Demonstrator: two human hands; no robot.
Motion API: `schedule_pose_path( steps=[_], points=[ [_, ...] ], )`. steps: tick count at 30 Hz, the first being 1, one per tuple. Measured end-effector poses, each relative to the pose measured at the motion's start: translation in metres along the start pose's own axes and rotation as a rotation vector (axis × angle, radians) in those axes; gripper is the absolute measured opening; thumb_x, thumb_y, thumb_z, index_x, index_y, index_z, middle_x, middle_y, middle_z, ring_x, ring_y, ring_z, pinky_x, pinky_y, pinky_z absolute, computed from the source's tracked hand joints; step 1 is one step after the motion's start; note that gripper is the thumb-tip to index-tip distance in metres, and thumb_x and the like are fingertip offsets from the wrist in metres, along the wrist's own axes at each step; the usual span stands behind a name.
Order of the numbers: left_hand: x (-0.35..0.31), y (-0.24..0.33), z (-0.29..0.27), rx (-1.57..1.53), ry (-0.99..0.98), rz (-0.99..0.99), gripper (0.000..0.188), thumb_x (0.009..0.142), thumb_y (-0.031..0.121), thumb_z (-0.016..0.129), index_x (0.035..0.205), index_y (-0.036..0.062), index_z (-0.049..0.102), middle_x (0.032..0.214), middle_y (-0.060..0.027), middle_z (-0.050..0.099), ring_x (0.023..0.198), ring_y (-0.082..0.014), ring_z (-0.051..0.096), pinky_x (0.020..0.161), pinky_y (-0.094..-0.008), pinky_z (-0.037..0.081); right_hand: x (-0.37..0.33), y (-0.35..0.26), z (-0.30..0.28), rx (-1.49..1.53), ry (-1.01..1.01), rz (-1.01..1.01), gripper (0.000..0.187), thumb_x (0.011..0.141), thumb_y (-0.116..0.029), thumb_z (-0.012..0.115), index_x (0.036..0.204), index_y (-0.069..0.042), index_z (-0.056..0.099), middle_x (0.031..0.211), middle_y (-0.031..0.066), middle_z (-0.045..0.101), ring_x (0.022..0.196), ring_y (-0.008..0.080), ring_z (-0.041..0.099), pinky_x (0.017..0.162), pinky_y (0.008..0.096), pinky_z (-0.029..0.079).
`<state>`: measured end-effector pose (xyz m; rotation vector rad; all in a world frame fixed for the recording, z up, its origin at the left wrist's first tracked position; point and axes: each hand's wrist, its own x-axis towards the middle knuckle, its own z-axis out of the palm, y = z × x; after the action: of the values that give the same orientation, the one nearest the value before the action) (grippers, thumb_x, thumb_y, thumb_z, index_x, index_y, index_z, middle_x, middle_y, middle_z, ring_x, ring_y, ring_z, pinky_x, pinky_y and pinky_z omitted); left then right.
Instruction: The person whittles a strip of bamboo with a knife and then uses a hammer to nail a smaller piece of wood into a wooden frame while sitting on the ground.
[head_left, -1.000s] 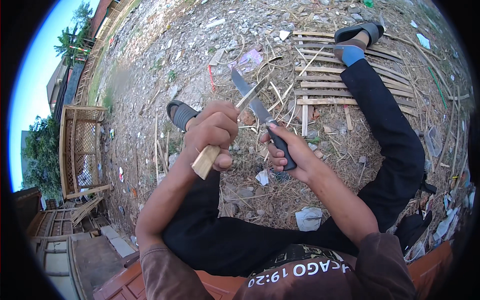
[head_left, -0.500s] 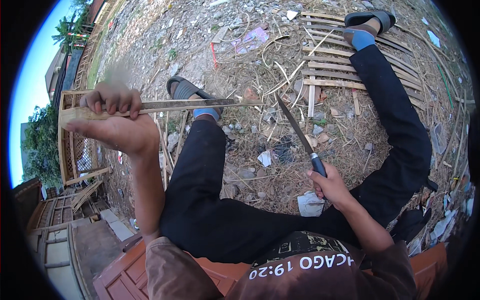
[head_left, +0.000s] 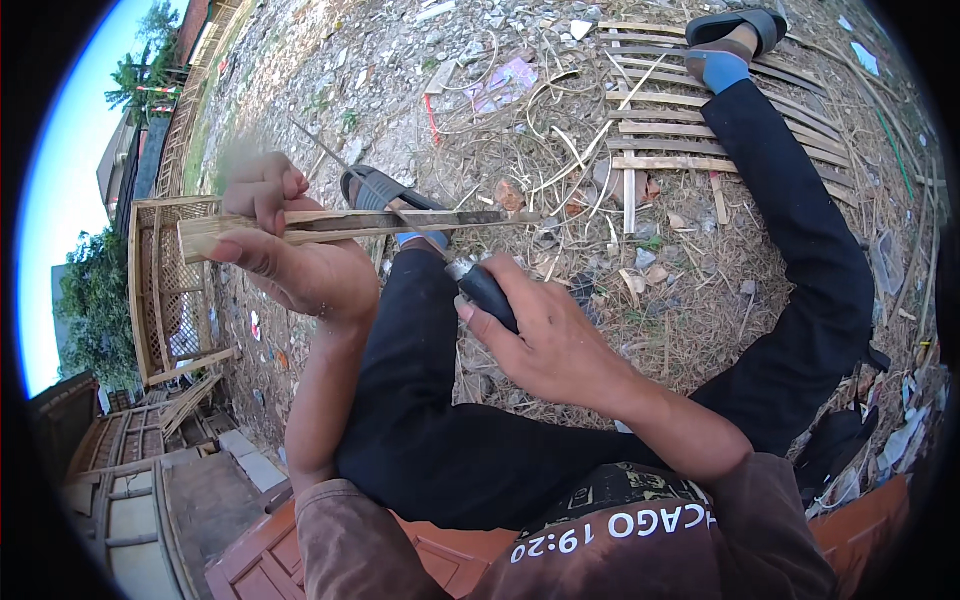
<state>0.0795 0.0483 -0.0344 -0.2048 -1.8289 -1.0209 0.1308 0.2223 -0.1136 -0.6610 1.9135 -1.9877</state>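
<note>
My left hand is raised at the left, its fingers and thumb closed around the thick end of a split bamboo strip. The strip points right, pale along its edges with a darker face toward its far end. In my right hand is a knife, gripped by its black handle. Its long thin blade slants up and left across the strip, near the strip's middle. Whether blade and bamboo touch, I cannot tell.
My outstretched legs frame ground strewn with dry grass, stones and shavings. A slatted bamboo panel lies under my right foot at the upper right. A lattice frame stands at the left. Reddish-brown wooden panelling is beneath me.
My right hand has brought the knife up and left from beside my right thigh to the bamboo strip. My left hand and the strip have shifted slightly right.
</note>
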Motion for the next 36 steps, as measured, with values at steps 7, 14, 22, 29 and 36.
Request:
schedule_pose_path(
  steps=[7, 14, 22, 29, 36],
  points=[
    [0.003, -0.002, -0.005, -0.041, -0.079, 0.045, 0.06, 0.095, 0.07, 0.026, 0.075, 0.0137, 0.032, 0.084, -0.0029, 0.036, 0.081, -0.0161, 0.036, 0.077, -0.0305, 0.034, 0.003, 0.046, 0.013, -0.056, -0.019, 0.187, 0.029, 0.095, -0.024, 0.056, 0.1, 0.003, 0.047, 0.062, 0.0243, 0.058, 0.062, 0.047, 0.06, 0.057, 0.053, 0.045],
    [0.003, -0.002, 0.002, -0.175, -0.068, 0.107, 0.057, 0.1, 0.061, 0.024, 0.07, 0.0126, 0.031, 0.073, -0.0018, 0.035, 0.071, -0.013, 0.033, 0.065, -0.028, 0.029, 0.006, 0.026, 0.005, -0.111, -0.029, 0.076, 0.027, 0.095, -0.025, 0.056, 0.099, 0.001, 0.047, 0.062, 0.0233, 0.059, 0.061, 0.0456, 0.061, 0.057, 0.0517, 0.047],
    [0.008, -0.004, 0.002, -0.023, -0.049, 0.087, 0.059, 0.101, 0.06, 0.024, 0.068, 0.0119, 0.028, 0.067, -0.0004, 0.032, 0.067, -0.0125, 0.032, 0.062, -0.0279, 0.027, 0.011, 0.085, 0.004, -0.149, -0.018, 0.212, 0.026, 0.093, -0.022, 0.057, 0.098, 0.002, 0.05, 0.066, 0.0266, 0.06, 0.063, 0.0472, 0.062, 0.058, 0.0516, 0.048],
    [0.012, -0.009, -0.01, 0.01, -0.153, 0.117, 0.065, 0.095, 0.068, 0.026, 0.074, 0.0078, 0.037, 0.074, -0.0032, 0.033, 0.07, -0.016, 0.032, 0.068, -0.0309, 0.031, 0.003, 0.129, -0.017, -0.381, -0.065, 0.364, 0.023, 0.091, -0.021, 0.056, 0.096, 0.002, 0.052, 0.07, 0.0266, 0.063, 0.067, 0.0452, 0.065, 0.063, 0.0526, 0.05],
    [0.007, -0.011, -0.001, -0.044, -0.134, 0.049, 0.064, 0.092, 0.072, 0.029, 0.072, 0.0118, 0.03, 0.073, -0.003, 0.037, 0.074, -0.018, 0.038, 0.075, -0.0337, 0.037, 0.015, 0.061, -0.013, -0.216, -0.073, 0.306, 0.029, 0.095, -0.025, 0.056, 0.096, 0.004, 0.052, 0.063, 0.0246, 0.06, 0.061, 0.0444, 0.062, 0.059, 0.0512, 0.048]
  ],
)
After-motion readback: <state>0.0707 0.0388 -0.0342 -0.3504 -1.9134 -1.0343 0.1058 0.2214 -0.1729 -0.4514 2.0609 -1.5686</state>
